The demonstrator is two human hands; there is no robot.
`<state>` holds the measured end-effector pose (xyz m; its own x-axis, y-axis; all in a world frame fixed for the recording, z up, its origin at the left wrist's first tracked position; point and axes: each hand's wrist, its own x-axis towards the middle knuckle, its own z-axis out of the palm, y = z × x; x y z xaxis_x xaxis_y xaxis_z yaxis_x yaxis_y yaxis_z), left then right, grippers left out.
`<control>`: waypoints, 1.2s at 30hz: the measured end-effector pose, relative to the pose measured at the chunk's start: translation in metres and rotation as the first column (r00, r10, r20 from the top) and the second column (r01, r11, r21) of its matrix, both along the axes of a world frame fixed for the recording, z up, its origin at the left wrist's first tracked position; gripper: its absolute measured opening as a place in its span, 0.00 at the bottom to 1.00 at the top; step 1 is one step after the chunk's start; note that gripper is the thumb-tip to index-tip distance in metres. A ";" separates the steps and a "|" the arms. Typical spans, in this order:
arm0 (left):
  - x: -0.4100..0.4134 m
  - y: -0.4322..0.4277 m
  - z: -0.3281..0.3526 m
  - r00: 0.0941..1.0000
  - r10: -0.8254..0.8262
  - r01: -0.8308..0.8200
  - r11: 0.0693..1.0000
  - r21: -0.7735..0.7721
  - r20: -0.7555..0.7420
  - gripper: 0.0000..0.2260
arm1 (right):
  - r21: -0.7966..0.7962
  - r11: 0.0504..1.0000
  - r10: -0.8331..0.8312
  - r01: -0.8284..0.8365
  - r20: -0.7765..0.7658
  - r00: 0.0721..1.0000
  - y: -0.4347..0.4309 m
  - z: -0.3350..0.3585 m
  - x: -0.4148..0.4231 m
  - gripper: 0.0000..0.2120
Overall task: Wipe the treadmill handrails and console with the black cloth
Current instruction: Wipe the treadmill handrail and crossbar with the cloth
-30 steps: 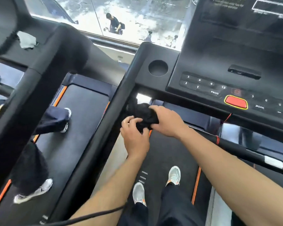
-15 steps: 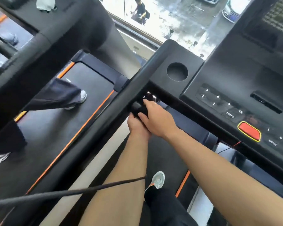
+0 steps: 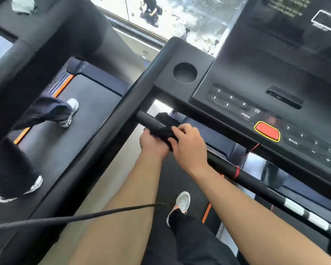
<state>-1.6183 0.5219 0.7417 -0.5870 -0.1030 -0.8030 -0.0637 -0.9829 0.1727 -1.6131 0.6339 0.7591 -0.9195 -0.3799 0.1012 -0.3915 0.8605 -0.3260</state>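
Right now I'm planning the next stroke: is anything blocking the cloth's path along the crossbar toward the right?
A red band rings the crossbar past the right hand; otherwise nothing visible blocks it. Both hands hold the black cloth, left hand beneath.

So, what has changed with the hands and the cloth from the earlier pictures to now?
The black cloth, bunched between both hands before, now lies wrapped over the front crossbar near its left end. The left hand grips it from below and the right hand presses it from the right side. Both hands kept hold of the cloth throughout; the console remains untouched.
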 end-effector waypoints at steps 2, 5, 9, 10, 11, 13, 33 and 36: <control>-0.006 -0.015 0.000 0.998 0.053 -0.052 0.998 -0.044 0.038 0.20 | -0.028 0.999 0.040 -0.037 0.086 0.995 -0.027 0.003 -0.007 0.14; 0.006 0.008 -0.004 0.998 0.061 -0.062 0.995 -0.075 -0.016 0.21 | -0.034 0.998 0.066 -0.061 0.169 0.983 -0.038 0.006 -0.012 0.15; 0.037 0.087 0.002 0.989 -0.112 0.113 0.994 0.008 -0.102 0.17 | 0.094 0.993 0.071 -0.071 0.009 0.997 0.024 0.010 0.009 0.09; 0.044 0.108 0.005 0.979 -0.165 0.170 0.985 0.041 -0.117 0.18 | 0.135 0.990 0.056 -0.050 -0.040 0.998 0.047 0.009 0.016 0.08; 0.049 0.125 0.006 0.968 -0.217 0.227 0.970 0.080 -0.125 0.20 | 0.166 0.986 0.035 -0.024 -0.066 0.997 0.070 0.008 0.024 0.09; 0.058 0.150 0.002 0.946 -0.308 0.318 0.941 0.118 -0.098 0.21 | 0.194 0.981 -0.012 0.031 -0.096 0.995 0.110 0.006 0.038 0.11; 0.091 0.209 0.104 0.386 -0.916 0.594 0.152 -0.790 0.114 0.03 | -0.613 0.131 -0.668 0.779 0.526 0.526 0.225 0.096 0.155 0.16; 0.077 0.234 0.115 0.502 -0.843 0.406 0.035 -0.913 0.190 0.09 | -0.541 0.256 -0.659 0.801 0.509 0.554 0.260 0.102 0.148 0.04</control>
<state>-1.5414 0.7554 0.8571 -0.9498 0.0610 -0.3069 -0.2991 0.1114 0.9477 -1.4651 0.8940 0.8608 -0.7911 0.5798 -0.1947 0.3989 0.2478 -0.8829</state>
